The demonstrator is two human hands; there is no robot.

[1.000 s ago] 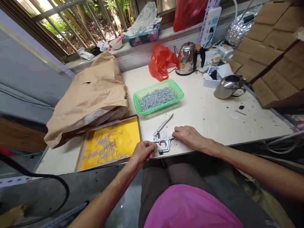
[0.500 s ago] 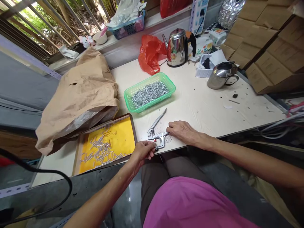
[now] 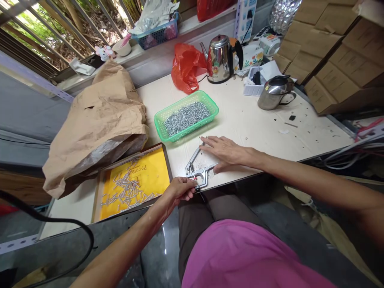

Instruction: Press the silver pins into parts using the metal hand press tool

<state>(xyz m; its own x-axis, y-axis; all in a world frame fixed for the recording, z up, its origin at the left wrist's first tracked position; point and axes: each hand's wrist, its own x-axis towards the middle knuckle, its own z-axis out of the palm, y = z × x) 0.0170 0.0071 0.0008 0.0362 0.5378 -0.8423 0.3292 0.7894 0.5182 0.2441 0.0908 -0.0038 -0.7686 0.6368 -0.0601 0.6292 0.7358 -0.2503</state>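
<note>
On the table's front edge lies a pair of silver hand pliers point(image 3: 204, 174), with a spring between its spread handles and a small red part at its jaw. My left hand point(image 3: 183, 188) is closed in a pinch at the jaw end; whatever is between its fingertips is hidden. Over the handles reaches my right hand point(image 3: 225, 152), fingers stretched out and apart. Its fingertips are at the upper handle's end and its thumb is by the lower handle. To the left, a shallow tray point(image 3: 168, 160) with a yellow sheet holds many small metal pins point(image 3: 127, 190).
A green basket point(image 3: 187, 135) full of small metal parts stands behind the pliers. Brown paper point(image 3: 105, 100) is heaped at left. Farther back are a red plastic bag point(image 3: 186, 68), a kettle point(image 3: 220, 60) and a steel jug point(image 3: 273, 94). Cardboard boxes point(image 3: 339, 60) stand at right.
My right hand has gone from closed fingers at the lower handle's end to spread fingers reaching the upper handle. My left hand stays at the jaw. The view has shifted slightly.
</note>
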